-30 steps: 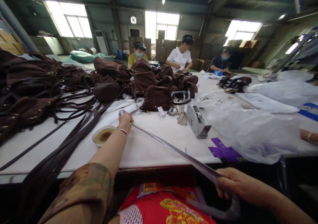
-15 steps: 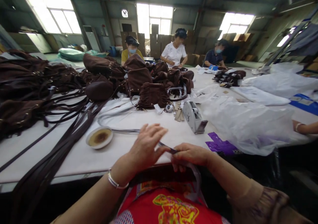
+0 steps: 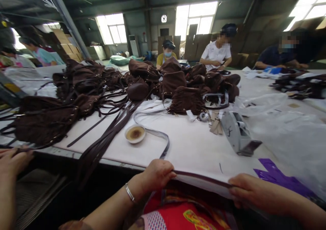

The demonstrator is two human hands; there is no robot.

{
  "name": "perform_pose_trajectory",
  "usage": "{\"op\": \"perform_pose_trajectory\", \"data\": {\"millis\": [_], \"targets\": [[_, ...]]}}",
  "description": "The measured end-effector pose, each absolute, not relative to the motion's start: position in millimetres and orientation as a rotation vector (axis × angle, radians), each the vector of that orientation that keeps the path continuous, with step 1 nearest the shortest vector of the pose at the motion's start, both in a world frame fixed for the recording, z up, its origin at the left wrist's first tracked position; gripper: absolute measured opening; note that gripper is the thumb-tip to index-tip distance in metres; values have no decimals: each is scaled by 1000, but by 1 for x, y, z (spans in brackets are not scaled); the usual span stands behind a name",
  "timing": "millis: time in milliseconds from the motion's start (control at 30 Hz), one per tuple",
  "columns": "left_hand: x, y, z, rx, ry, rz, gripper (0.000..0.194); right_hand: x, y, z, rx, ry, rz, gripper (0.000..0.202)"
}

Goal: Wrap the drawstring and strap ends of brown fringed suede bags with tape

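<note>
A long dark strap (image 3: 202,178) is drawn nearly straight between my two hands along the near table edge, with a whitish, film-like strip against it. My left hand (image 3: 159,173), wearing a silver bangle, pinches one end of this stretch. My right hand (image 3: 251,191) is closed on the other end, to the right. From beside my left hand a greyish, film-covered length (image 3: 165,143) curves back over the table past a small dish (image 3: 135,134) of yellowish stuff with a brown centre. A red apron (image 3: 175,216) shows below the strap.
Dark brown bags (image 3: 175,84) are heaped across the table, their loose straps (image 3: 109,138) hanging over the near edge. A grey tape dispenser (image 3: 238,133), purple plastic (image 3: 282,177) and clear plastic sheeting (image 3: 292,128) lie right. Another person's hand (image 3: 15,160) is at far left; several people sit or stand beyond.
My hands have moved apart, the right one farther right, and the strap between them is now stretched out. The view has turned left, bringing another person's hand into sight.
</note>
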State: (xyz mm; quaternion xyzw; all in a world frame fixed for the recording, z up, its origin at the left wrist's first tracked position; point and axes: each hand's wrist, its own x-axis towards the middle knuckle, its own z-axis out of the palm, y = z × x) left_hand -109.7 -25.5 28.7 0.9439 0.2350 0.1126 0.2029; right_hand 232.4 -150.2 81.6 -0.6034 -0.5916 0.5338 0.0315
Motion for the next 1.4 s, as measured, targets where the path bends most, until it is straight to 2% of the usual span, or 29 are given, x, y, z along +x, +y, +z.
{"op": "perform_pose_trajectory", "data": {"millis": [100, 167, 200, 267, 300, 433, 500, 567, 633, 767, 867, 933, 1067, 1200, 1400], "targets": [[-113, -23, 42, 2582, 928, 255, 22, 226, -140, 90, -1819, -1965, 1536, 36], [-101, -23, 56, 2593, 1062, 260, 10, 212, -124, 93, -1815, -2071, 1397, 28], [-90, -24, 62, 2615, 1051, 285, 16, 205, -114, 92, -1794, -2106, 1315, 26], [-64, -32, 69, 2655, 889, 342, 40, 191, -95, 88, -1745, -2108, 1172, 23], [-51, -36, 68, 2651, 798, 356, 45, 185, -87, 85, -1728, -2111, 1132, 22], [-13, -40, 43, 2501, 798, 352, 13, 182, -75, 74, -1696, -2116, 832, 14], [-10, -33, 30, 2384, 877, 428, 21, 193, -78, 71, -1709, -2029, 627, 13], [-14, -27, 25, 2242, 922, 511, 28, 203, -84, 67, -1752, -1801, 478, 26], [-17, -24, 27, 2115, 934, 547, 31, 205, -90, 63, -1762, -1547, 529, 33], [-12, -29, 41, 2025, 905, 570, 34, 178, -95, 55, -1569, -1234, 971, 37], [-7, -36, 47, 2095, 846, 587, 41, 155, -90, 55, -1428, -1038, 1047, 37], [-8, -39, 49, 2173, 870, 558, 54, 148, -87, 58, -1383, -966, 1067, 34], [-12, -40, 54, 2307, 927, 378, 75, 144, -87, 65, -1406, -985, 1161, 27], [-11, -38, 56, 2352, 876, 289, 81, 134, -94, 65, -1396, -971, 1268, 18], [-6, -42, 55, 2259, 807, 372, 87, 125, -98, 60, -1397, -1183, 1196, 7]]}}
